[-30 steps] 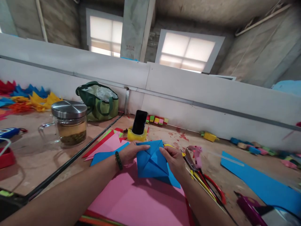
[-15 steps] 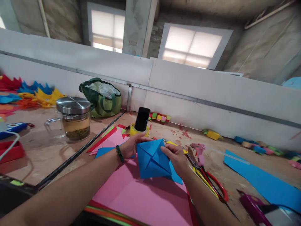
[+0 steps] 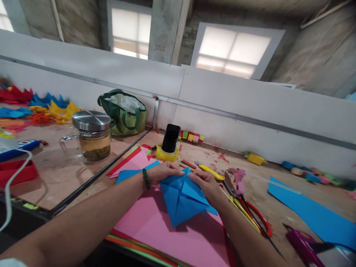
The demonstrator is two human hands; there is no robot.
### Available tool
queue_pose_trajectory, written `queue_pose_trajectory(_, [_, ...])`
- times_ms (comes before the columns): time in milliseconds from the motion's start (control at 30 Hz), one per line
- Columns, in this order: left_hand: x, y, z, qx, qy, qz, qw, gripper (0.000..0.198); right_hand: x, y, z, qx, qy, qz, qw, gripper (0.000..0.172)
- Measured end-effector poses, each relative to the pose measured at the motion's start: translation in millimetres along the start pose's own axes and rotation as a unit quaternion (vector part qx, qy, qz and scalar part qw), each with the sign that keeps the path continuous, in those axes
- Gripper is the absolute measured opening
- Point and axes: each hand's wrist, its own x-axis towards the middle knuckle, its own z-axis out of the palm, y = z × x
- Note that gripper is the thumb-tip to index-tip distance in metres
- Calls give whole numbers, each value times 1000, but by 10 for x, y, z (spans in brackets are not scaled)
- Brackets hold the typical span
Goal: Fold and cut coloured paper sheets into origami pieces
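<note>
A folded blue paper [image 3: 180,196], creased into triangular flaps that meet at its middle, is held up between both hands. My left hand [image 3: 164,172], with a dark green bead bracelet [image 3: 146,179] at the wrist, pinches its upper left edge near the top corner. On the upper right edge, close to the same corner, my right hand [image 3: 204,181] grips with thumb and fingers. Beneath lies a stack of paper with a pink sheet [image 3: 155,230] on top. Another blue piece shows partly behind the folded one.
A phone [image 3: 170,138] leans on a yellow tape roll [image 3: 167,152] ahead. On the right lie a yellow-handled cutter [image 3: 211,172], scissors [image 3: 260,218], a pink glue gun [image 3: 239,180] and a blue sheet [image 3: 311,211]. Leftward stand a glass tea mug [image 3: 94,142] and a green bag [image 3: 125,115].
The folded blue paper has turned, so one corner now points down toward me. My left hand has shifted to the paper's top corner, closer to my right hand.
</note>
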Motion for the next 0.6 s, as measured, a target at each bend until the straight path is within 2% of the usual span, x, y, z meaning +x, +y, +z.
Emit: queue_pose_trajectory(600, [-7, -8, 35, 39, 10, -5, 999, 40, 26, 57, -24, -46, -8, 13, 999, 44])
